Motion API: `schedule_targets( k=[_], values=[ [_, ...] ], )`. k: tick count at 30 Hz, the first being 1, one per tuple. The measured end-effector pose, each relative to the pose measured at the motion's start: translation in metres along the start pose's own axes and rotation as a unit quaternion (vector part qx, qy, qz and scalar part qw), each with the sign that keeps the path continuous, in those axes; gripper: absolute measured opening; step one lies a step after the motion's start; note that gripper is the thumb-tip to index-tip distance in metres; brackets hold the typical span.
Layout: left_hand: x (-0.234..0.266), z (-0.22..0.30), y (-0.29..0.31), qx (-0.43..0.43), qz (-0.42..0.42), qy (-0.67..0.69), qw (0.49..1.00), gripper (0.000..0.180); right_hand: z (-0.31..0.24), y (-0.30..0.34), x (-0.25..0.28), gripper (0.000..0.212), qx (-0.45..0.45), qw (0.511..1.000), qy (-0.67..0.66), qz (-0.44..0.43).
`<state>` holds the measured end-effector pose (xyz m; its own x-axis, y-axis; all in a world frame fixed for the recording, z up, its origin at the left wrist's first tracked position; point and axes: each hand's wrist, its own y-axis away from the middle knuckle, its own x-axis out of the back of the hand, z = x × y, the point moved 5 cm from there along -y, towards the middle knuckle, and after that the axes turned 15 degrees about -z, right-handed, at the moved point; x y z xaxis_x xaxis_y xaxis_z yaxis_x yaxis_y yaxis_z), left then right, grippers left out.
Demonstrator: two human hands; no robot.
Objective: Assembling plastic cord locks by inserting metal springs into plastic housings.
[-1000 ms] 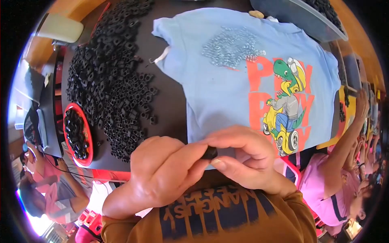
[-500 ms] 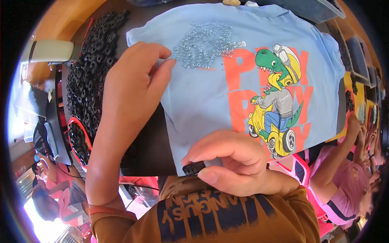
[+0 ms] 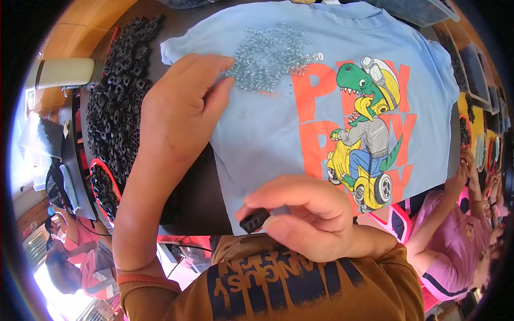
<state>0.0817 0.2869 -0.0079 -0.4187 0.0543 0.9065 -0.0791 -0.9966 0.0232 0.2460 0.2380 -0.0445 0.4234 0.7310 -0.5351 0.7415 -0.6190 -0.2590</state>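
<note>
A pale blue T-shirt [image 3: 257, 150] with a cartoon dinosaur print lies spread on the dark table. On its upper left part rests a loose pile of small silvery coiled springs [image 3: 270, 56]. My left hand [image 3: 184, 101] is at the left edge of this pile, thumb and forefinger slightly apart; I make out nothing between them. Close to my body, my right hand [image 3: 310, 214] pinches a small black plastic part [image 3: 254, 220] between thumb and fingers, above the shirt's lower edge. The part's hollowed end faces left.
A long heap of similar black plastic parts [image 3: 115, 101] covers the table left of my arm, with a red-rimmed container [image 3: 110, 187] of them nearer me. Clear plastic bins [image 3: 409, 12] stand at the far right. A person in pink [image 3: 450, 241] works at the right.
The forefinger and thumb of my left hand have parted a little at the springs. My right hand has tilted the black part slightly, so its hollowed end shows more.
</note>
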Motion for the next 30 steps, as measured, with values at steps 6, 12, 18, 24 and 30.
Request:
schedule_targets(
  k=[6,12,18,24,30],
  values=[
    [-0.002,0.000,0.012,-0.036,-0.008,-0.051,0.998,0.011,-0.005,-0.002,0.003,0.028,-0.005,0.998,0.054,-0.041],
    [0.002,0.008,0.017,0.032,-0.071,-0.011,0.997,0.010,-0.004,0.001,0.003,0.030,-0.029,0.995,0.025,-0.088],
    [-0.007,0.015,0.020,-0.067,-0.082,-0.015,0.994,0.012,-0.001,-0.002,0.002,0.026,0.031,0.997,0.062,-0.036],
    [-0.003,0.009,0.023,-0.039,-0.056,-0.058,0.996,0.012,0.001,0.000,0.001,0.025,0.025,0.998,0.055,-0.029],
    [0.003,0.005,0.033,0.048,-0.033,0.047,0.997,0.011,-0.001,0.000,0.006,0.030,-0.038,0.992,0.001,-0.118]
  ],
)
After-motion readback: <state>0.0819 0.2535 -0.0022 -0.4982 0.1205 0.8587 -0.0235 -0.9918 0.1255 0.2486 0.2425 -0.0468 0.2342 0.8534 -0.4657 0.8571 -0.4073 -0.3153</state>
